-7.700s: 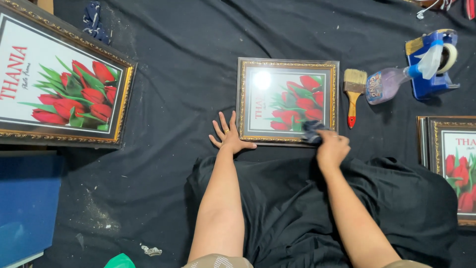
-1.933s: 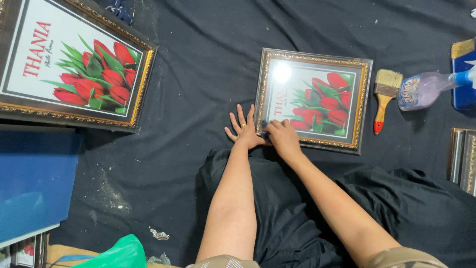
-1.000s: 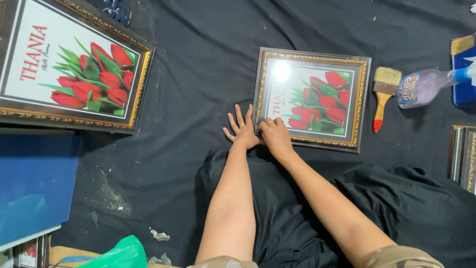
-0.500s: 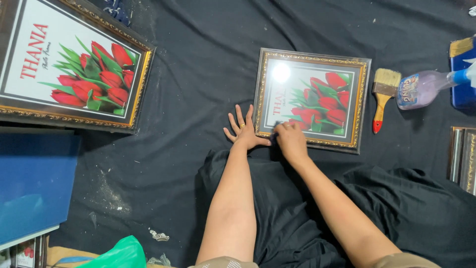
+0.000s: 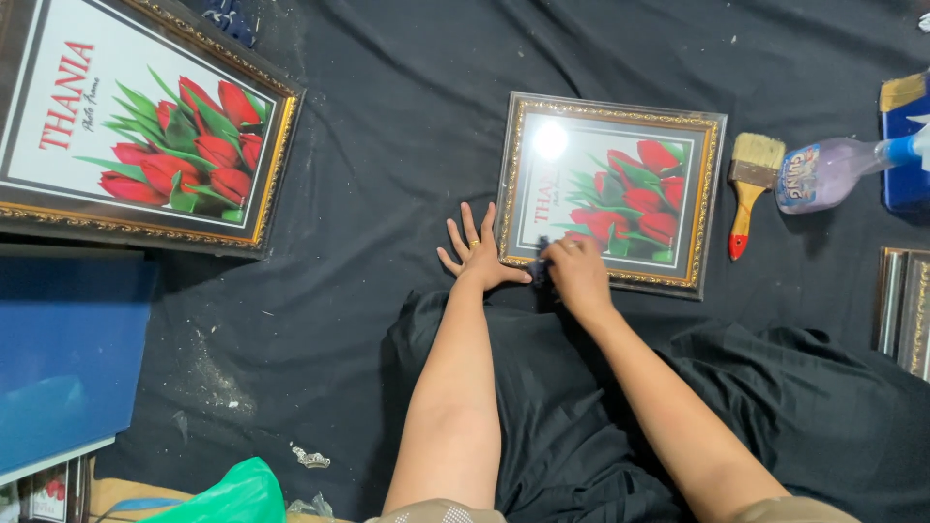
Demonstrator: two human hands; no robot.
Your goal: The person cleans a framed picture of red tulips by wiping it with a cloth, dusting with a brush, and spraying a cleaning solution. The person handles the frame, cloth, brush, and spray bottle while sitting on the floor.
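Note:
A small gold-edged picture frame (image 5: 620,126) with red tulips under glass lies flat on the black cloth in front of me. My left hand (image 5: 477,254) rests flat with fingers spread on the cloth, touching the frame's near left corner. My right hand (image 5: 577,274) is closed on a small dark cloth (image 5: 542,260) and presses it on the glass at the frame's near edge. Most of the cloth is hidden under my fingers.
A larger tulip frame (image 5: 145,126) lies at far left, a blue board (image 5: 68,358) below it. Right of the small frame are a paintbrush (image 5: 748,189) with a red handle tip, a spray bottle (image 5: 838,169) and another frame's edge (image 5: 906,310). A green bag (image 5: 228,496) sits near me.
My right hand with the cloth slid back and forth along the near edge of the glass, now a little right of the corner. My left hand stayed put at the frame's corner.

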